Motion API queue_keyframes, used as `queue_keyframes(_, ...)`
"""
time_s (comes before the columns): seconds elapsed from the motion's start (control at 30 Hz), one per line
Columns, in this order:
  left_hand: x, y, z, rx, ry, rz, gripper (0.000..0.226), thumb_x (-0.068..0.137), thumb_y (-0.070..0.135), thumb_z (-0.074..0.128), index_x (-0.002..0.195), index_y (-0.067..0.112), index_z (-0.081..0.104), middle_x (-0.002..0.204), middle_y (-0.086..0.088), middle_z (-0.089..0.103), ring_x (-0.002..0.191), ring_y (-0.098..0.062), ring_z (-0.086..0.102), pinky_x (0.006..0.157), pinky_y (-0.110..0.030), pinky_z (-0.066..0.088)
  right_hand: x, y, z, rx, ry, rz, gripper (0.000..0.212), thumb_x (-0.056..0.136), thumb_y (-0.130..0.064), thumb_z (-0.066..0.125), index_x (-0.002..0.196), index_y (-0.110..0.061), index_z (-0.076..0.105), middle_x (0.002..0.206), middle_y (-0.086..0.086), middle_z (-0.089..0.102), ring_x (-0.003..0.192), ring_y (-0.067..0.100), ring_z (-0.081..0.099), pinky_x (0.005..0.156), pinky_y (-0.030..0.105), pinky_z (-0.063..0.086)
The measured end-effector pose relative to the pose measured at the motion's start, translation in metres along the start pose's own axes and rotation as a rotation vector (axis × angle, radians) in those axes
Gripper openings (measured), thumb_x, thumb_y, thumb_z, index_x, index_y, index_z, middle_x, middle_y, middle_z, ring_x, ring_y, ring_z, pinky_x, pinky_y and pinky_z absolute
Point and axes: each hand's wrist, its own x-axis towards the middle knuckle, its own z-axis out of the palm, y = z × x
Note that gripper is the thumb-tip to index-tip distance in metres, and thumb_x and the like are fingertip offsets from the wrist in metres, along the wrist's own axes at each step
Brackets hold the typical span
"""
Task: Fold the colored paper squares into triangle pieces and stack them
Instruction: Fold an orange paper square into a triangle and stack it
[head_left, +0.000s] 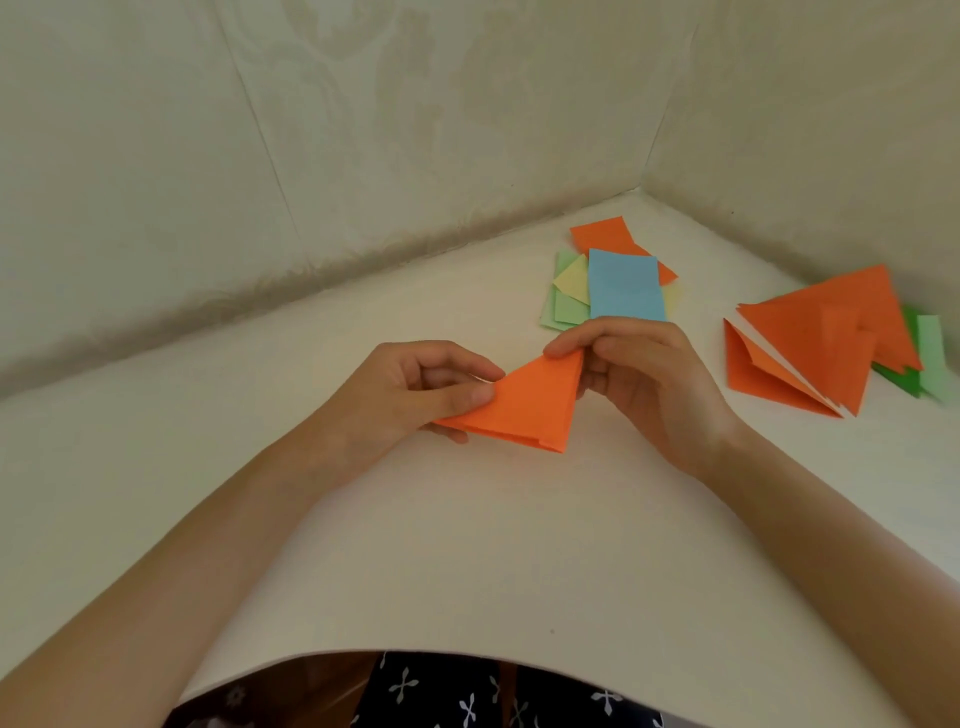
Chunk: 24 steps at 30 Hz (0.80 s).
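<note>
One folded orange triangle (524, 410) is in hand, held low over the white table (467, 545) at centre. Toward the back corner lies one loose pile of unfolded squares (608, 280). It has one blue sheet (626, 286) on top, orange paper (600, 234) showing behind it, and yellow paper (571, 278) and pale green paper (563, 309) at its left. The sheets underneath overlap too much to be counted. To the right, well apart from both hands, is one stack of folded orange triangles (831, 343) with at least three layers visible. It rests over green pieces (906, 379) close to the side wall (831, 130). A dark patterned garment (467, 696) shows below the table's near edge. The left hand (415, 384) has its fingers curled, thumb and forefinger pinching the triangle's left corner, with fingertips showing beneath the paper. The right hand (634, 369) is likewise curled, pinching the triangle's upper point between forefinger and thumb.
</note>
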Motion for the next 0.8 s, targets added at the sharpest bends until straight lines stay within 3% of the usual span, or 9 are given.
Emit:
queue_keyframes(0.1,0.001,-0.001,0.001,0.045,0.007,-0.011,0.018,0.075,0.0,0.067,0.089,0.011,0.068,0.071,0.004,0.07,0.065,-0.003,0.064,0.059,-0.016,0.052,-0.002,0.001,0.005,-0.211,0.046,-0.038,0.017,0.088,-0.006,0.057,0.089,-0.016,0.071,0.078,-0.003,0.064,0.072,0.013,0.056,0.067,0.022,0.048)
queue_keyframes(0.17,0.001,-0.001,0.002,0.074,0.007,-0.024,0.019,0.077,-0.004,0.067,0.089,0.011,0.068,0.067,0.005,0.068,0.062,-0.004,0.062,0.058,-0.015,0.051,0.0,0.003,0.01,-0.255,0.112,-0.036,0.03,0.084,0.008,0.061,0.101,-0.017,0.06,0.07,-0.006,0.059,0.069,0.013,0.055,0.065,0.022,0.05)
queue_keyframes(0.27,-0.001,0.001,0.006,0.134,0.012,-0.006,0.012,0.078,0.02,0.065,0.088,0.014,0.07,0.069,0.006,0.065,0.061,-0.004,0.058,0.056,-0.015,0.047,0.001,0.004,0.016,-0.173,0.168,0.013,0.04,0.079,0.012,0.064,0.105,-0.017,0.053,0.07,0.006,0.057,0.066,0.015,0.056,0.064,0.022,0.051)
queue_keyframes(0.33,-0.001,0.002,0.011,0.215,0.001,0.048,0.018,0.078,0.031,0.06,0.084,0.016,0.07,0.067,0.012,0.063,0.06,-0.001,0.054,0.055,-0.013,0.042,0.001,0.004,0.019,-0.171,0.176,0.034,0.032,0.079,0.008,0.065,0.101,-0.013,0.056,0.071,0.011,0.06,0.063,0.014,0.057,0.062,0.021,0.051)
queue_keyframes(0.4,0.0,0.003,0.016,0.256,0.023,0.088,0.015,0.081,0.028,0.059,0.08,0.016,0.068,0.064,0.015,0.064,0.056,0.002,0.053,0.052,-0.012,0.04,0.0,0.004,0.023,-0.152,0.182,0.051,0.017,0.082,0.0,0.064,0.095,-0.01,0.06,0.069,0.008,0.065,0.061,0.012,0.061,0.06,0.022,0.052)
queue_keyframes(0.43,0.0,0.002,0.017,0.256,0.05,0.097,0.014,0.084,0.025,0.059,0.08,0.015,0.066,0.064,0.013,0.065,0.055,0.0,0.056,0.05,-0.014,0.042,-0.001,0.004,0.024,-0.117,0.172,0.074,0.011,0.082,-0.007,0.064,0.093,-0.008,0.061,0.068,0.007,0.066,0.061,0.013,0.062,0.06,0.023,0.053)
queue_keyframes(0.53,0.0,0.002,0.019,0.148,0.179,0.122,0.015,0.094,0.018,0.051,0.084,0.009,0.057,0.063,0.0,0.069,0.053,-0.016,0.066,0.042,-0.022,0.045,-0.004,0.001,0.023,-0.008,0.057,0.206,0.026,0.08,-0.026,0.057,0.091,-0.002,0.061,0.073,0.011,0.068,0.06,0.02,0.064,0.054,0.026,0.051)
queue_keyframes(0.63,-0.003,0.005,0.02,0.079,0.235,0.158,0.019,0.1,0.021,0.04,0.09,0.008,0.048,0.066,-0.007,0.07,0.047,-0.022,0.063,0.04,-0.024,0.042,-0.006,-0.002,0.023,-0.032,-0.055,0.274,0.02,0.091,-0.015,0.051,0.092,0.003,0.061,0.081,0.017,0.069,0.06,0.023,0.065,0.05,0.026,0.05)
queue_keyframes(0.8,-0.006,0.005,0.025,0.106,0.212,0.161,0.019,0.099,0.027,0.04,0.095,0.009,0.045,0.066,-0.01,0.069,0.045,-0.024,0.062,0.041,-0.024,0.041,-0.006,-0.001,0.023,-0.017,-0.076,0.257,0.018,0.093,-0.004,0.046,0.094,0.004,0.062,0.087,0.02,0.068,0.062,0.022,0.065,0.05,0.026,0.05)
